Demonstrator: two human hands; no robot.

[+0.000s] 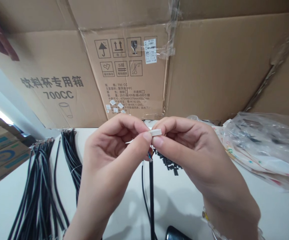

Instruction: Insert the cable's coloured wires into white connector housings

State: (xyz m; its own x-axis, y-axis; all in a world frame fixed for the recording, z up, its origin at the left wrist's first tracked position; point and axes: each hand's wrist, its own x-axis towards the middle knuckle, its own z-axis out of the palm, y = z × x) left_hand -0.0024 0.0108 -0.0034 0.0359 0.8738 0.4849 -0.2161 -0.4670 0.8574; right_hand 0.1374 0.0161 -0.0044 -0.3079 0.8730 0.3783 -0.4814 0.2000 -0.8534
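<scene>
Between my two hands is a small white plug connector (156,132), pinched at thumb and fingertips. My left hand (117,150) grips its left end, partly covering it. From the other side, my right hand (186,146) closes thumb and forefinger on the right part. Just beneath the fingers, thin coloured wires (150,152) come out of a black cable (151,196) that hangs straight down toward me. Whether each wire sits in the connector is hidden by my fingers.
Bundles of black cables (38,186) lie at the left. Behind my hands is a pile of short black pieces (169,163). Clear plastic bags (264,143) lie at the right. Cardboard boxes (134,76) wall off the back of the white table (124,220). A dark object (175,233) sits in front.
</scene>
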